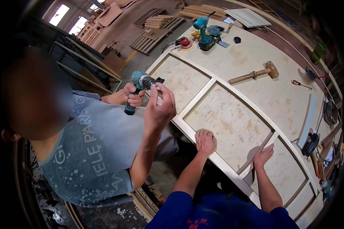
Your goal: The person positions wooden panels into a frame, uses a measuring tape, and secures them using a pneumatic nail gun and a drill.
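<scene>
A long, pale wooden frame (214, 84) with several crossbars lies on the workbench. My left hand (205, 142) rests on its near rail, with the fingers curled over the wood. Farther right, my right hand (263, 155) grips a crossbar (269, 141) between thumb and fingers. On my left stands a person in a grey printed T-shirt (95, 152), holding a teal cordless drill (135, 86) in one hand. The person's other hand (160, 103) pinches at the drill's chuck; any small part there is too small to make out.
On the bench lie a wooden mallet (254, 75), a screwdriver (301, 84), a second teal drill (204, 34), a red sander (184, 42) and a black tape roll (237, 39). A white panel (249, 17) sits at the far edge. Slatted wood stacks (156, 36) stand on the floor behind.
</scene>
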`<state>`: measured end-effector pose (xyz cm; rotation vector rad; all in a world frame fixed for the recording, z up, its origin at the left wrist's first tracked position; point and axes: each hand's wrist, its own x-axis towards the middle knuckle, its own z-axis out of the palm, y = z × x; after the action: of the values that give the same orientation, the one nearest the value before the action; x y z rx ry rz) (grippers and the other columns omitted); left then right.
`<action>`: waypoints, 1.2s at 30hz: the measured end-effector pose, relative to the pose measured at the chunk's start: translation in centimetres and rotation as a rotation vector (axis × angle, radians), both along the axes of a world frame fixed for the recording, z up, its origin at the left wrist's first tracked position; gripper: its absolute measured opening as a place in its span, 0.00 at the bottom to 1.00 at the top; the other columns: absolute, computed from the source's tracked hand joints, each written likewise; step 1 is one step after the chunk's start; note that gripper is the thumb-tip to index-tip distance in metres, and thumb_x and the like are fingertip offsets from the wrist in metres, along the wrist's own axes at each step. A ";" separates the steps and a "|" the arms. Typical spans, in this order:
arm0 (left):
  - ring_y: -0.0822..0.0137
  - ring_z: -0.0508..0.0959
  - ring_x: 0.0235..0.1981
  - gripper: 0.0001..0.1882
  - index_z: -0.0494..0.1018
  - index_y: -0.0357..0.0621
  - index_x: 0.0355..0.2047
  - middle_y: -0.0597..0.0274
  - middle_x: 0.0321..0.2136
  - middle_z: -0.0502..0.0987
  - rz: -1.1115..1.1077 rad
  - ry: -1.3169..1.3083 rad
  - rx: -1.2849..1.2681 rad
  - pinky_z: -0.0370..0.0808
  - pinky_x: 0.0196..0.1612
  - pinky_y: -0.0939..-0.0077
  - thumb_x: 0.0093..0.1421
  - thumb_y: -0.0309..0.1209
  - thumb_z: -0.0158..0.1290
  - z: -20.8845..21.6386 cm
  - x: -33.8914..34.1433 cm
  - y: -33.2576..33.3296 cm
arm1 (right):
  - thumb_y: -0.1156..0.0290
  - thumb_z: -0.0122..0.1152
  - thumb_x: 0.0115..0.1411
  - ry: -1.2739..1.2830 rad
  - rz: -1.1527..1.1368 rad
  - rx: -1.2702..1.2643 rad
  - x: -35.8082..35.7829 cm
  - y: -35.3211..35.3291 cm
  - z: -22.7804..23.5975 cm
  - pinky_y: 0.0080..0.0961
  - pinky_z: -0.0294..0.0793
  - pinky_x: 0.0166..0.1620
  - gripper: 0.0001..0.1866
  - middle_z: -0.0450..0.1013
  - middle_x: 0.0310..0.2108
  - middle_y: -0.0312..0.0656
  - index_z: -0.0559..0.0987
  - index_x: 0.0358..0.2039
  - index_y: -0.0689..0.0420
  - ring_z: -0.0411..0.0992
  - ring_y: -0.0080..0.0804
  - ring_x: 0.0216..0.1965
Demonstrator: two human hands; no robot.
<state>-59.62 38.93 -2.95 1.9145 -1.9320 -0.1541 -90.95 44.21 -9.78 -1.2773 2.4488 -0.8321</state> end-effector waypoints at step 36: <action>0.50 0.73 0.43 0.08 0.75 0.47 0.29 0.56 0.35 0.74 -0.089 -0.062 -0.046 0.66 0.51 0.52 0.48 0.27 0.62 -0.1 -0.7 -0.4 | 0.71 0.60 0.57 0.034 -0.085 0.021 1.3 -0.2 2.0 0.52 0.55 0.67 0.43 0.59 0.60 0.66 0.52 0.69 0.71 0.58 0.63 0.61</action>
<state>-60.29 38.49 -3.08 1.8251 -2.0443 -0.0768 -89.68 43.97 -7.77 -1.1968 2.5472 -0.8102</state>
